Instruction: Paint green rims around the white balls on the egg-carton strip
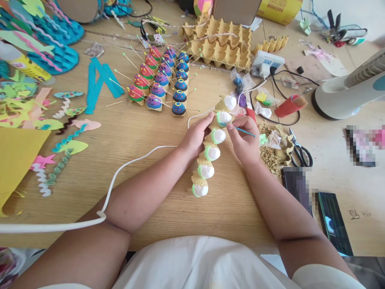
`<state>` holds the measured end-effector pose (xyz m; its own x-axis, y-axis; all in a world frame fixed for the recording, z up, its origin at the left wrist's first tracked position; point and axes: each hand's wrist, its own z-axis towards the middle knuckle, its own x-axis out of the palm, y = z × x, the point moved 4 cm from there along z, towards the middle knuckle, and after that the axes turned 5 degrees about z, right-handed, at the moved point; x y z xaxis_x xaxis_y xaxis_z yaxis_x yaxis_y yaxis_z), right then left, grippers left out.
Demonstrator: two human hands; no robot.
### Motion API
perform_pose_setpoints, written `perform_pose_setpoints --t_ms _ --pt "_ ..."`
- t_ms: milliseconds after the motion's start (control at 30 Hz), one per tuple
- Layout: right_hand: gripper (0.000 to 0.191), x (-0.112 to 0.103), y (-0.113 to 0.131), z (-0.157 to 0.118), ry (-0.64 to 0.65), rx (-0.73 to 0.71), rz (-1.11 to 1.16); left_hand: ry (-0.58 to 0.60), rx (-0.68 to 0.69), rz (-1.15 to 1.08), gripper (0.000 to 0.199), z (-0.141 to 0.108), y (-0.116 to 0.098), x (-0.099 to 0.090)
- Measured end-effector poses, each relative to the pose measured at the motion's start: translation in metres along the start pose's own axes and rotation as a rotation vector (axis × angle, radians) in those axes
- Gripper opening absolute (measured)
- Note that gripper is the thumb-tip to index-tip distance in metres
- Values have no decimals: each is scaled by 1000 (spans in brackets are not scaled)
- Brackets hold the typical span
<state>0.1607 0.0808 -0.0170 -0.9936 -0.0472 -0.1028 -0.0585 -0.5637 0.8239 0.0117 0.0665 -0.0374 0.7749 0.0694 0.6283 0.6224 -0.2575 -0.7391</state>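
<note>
A strip of egg-carton cups (205,162) runs away from me, its cups topped with white clay caps. Light green clay edges most of the caps; the farthest cap (230,102) shows no green. My left hand (197,134) grips the strip's left side near its far end, fingers partly hidden behind it. Pinched in my right hand (245,138) is a thin blue tool (245,131), its tip at the green edge of the second-farthest cap (225,117).
Painted cups (161,79) with pins stand in rows behind my left hand. Egg cartons (222,48) lie farther back. Black scissors (301,155) and phones (333,220) lie right, a white fan base (333,94) beyond. A white cable (116,176) crosses my left arm. Paper cutouts (69,146) cover the left.
</note>
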Motion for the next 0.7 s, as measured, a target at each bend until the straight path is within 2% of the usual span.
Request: perform_pose_setpoints --t_ms 133,300,467,700 --pt "40 1 4 0 10 -1 26 14 47 37 33 -1 -1 -1" --pt "42 0 3 -1 -1 32 54 -14 34 63 37 -3 -1 -1" --pt "46 0 -2 -1 -24 79 16 36 69 79 36 -3 -3 1" --pt "46 1 7 1 -27 -53 -67 18 56 86 35 -1 0 -1"
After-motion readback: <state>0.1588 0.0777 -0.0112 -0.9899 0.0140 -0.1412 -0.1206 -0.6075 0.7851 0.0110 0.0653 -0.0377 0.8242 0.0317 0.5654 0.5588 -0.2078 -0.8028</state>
